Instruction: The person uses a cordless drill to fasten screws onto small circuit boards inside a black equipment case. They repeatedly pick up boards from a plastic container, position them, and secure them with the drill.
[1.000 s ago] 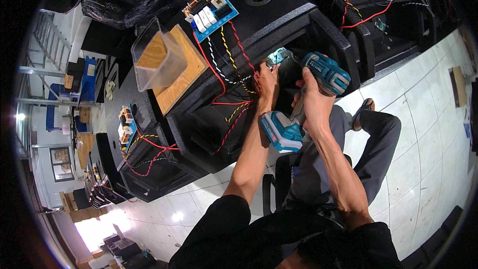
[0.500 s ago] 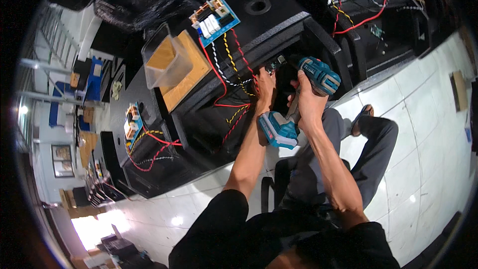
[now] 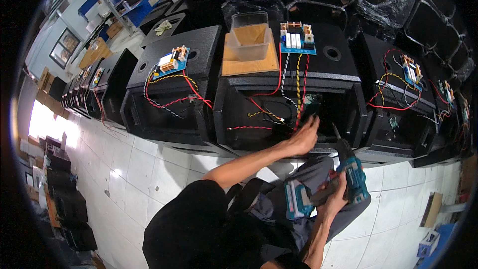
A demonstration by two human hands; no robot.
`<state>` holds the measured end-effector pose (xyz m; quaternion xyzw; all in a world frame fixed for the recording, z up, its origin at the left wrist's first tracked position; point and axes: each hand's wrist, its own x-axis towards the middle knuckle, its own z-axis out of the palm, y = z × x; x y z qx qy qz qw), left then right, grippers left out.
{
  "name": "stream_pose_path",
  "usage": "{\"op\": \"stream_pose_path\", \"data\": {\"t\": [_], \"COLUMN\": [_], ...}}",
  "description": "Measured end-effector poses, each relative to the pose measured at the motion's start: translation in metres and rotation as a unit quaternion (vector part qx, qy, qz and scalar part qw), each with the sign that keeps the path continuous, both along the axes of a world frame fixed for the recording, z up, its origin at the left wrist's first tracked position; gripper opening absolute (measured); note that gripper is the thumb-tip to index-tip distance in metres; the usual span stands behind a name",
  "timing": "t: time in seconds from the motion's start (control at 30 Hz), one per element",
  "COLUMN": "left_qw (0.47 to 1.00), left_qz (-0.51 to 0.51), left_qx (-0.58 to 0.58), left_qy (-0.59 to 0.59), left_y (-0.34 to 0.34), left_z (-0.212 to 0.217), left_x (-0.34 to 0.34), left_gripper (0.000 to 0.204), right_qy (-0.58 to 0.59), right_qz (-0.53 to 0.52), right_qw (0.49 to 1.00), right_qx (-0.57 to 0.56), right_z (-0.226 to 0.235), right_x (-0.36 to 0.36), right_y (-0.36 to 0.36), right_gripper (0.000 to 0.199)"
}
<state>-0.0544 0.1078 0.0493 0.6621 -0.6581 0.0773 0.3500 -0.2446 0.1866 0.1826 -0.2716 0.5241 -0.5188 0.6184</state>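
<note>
My right hand grips a teal and black cordless drill by its handle, its long bit tilted up toward a black speaker cabinet. In front of the cabinet's open front, my left hand has its fingers drawn together; whatever they may hold is too small to make out. Red, black-white and yellow-black twisted wires hang beside that hand. They run down from a blue circuit board on the cabinet top. Inside, behind my fingers, a small greenish part shows, partly hidden.
A clear plastic bin sits on a wooden board atop the cabinet. Another cabinet stands left, one more right, each with board and wires. Plastic-wrapped black units stand behind. White tiles cover the floor.
My view has turned and drawn back. The left hand has come out of the cabinet's inside to its front, and the drill has moved away from the opening, down toward my lap.
</note>
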Motion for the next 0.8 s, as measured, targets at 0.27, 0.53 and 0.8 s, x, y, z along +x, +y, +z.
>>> {"op": "stream_pose_path", "data": {"t": [0.27,0.53,0.8], "left_qw": [0.948,0.887,0.872], "left_qz": [-0.043,0.098,0.030], "left_qx": [-0.010,0.446,0.459], "left_qy": [0.314,-0.070,-0.169], "left_y": [0.051,-0.048,-0.073], "left_z": [0.274,0.277,0.250], "left_x": [0.137,0.280,0.300], "left_gripper": [0.021,0.027,0.016], "right_qy": [-0.003,-0.018,-0.036], "right_qz": [0.001,0.012,-0.006], "right_qw": [0.999,0.999,0.999], "right_qx": [-0.047,-0.048,-0.040], "right_z": [-0.002,0.011,0.013], "right_x": [-0.055,-0.050,-0.060], "right_y": [0.044,0.070,0.088], "right_gripper": [0.033,0.038,0.033]}}
